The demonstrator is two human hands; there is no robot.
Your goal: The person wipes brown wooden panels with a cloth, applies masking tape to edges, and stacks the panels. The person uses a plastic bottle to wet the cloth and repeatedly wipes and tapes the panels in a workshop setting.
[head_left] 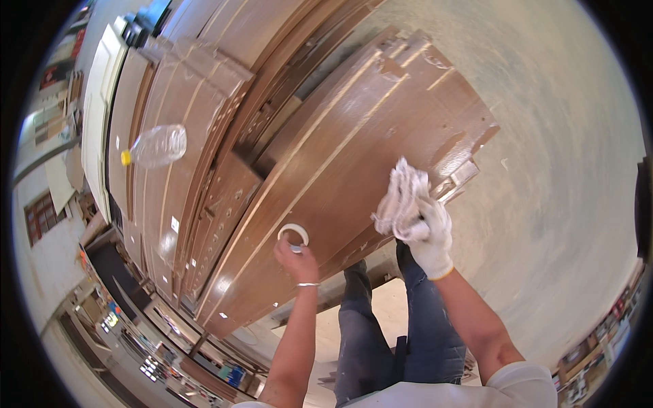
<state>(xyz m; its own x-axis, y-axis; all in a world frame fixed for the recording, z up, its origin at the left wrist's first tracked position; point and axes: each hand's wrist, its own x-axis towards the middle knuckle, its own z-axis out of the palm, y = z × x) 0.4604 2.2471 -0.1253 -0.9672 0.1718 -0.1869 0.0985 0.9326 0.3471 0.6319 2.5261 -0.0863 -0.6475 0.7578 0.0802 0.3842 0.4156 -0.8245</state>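
Cloth (403, 200): bunched, clamped in fingers of gloved R hand (432, 243), over edge of brn panel (360, 170). Tape (294, 227): clamped in fingers of bare L hand (299, 265), above same panel. Bottle (161, 145): on its side, atop other panels (155, 197) farther L.

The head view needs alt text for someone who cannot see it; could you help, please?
A white-gloved right hand holds bundled whitish fabric and a bare left hand holds a pale ring-shaped roll over brown panels; a yellow-capped clear bottle rests on other panels.
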